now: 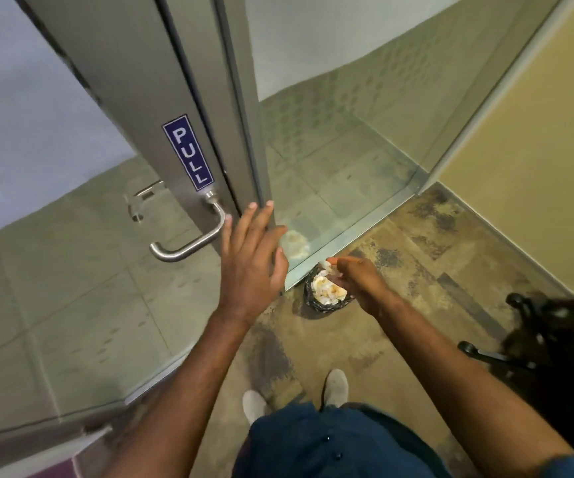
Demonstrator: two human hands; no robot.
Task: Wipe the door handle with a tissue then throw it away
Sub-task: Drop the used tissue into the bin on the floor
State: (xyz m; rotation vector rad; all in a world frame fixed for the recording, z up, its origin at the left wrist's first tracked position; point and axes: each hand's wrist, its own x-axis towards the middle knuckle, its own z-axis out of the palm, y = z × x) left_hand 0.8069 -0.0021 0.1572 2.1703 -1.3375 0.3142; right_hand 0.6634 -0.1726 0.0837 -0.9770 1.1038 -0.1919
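A steel lever door handle (189,241) sticks out of the grey metal door frame, just below a blue PULL sticker (188,152). My left hand (251,260) hovers to the right of the handle, palm down, fingers spread, holding nothing. My right hand (356,276) reaches low over a small black bin (327,294) on the floor. A crumpled white tissue (325,266) is pinched in its fingertips, directly above the bin's opening. The bin holds several crumpled tissues.
The glass door panel (330,167) and its metal bottom rail (358,232) stand right behind the bin. A black wheeled chair base (537,343) sits at the right. My two feet in light shoes (335,386) stand on worn patterned carpet.
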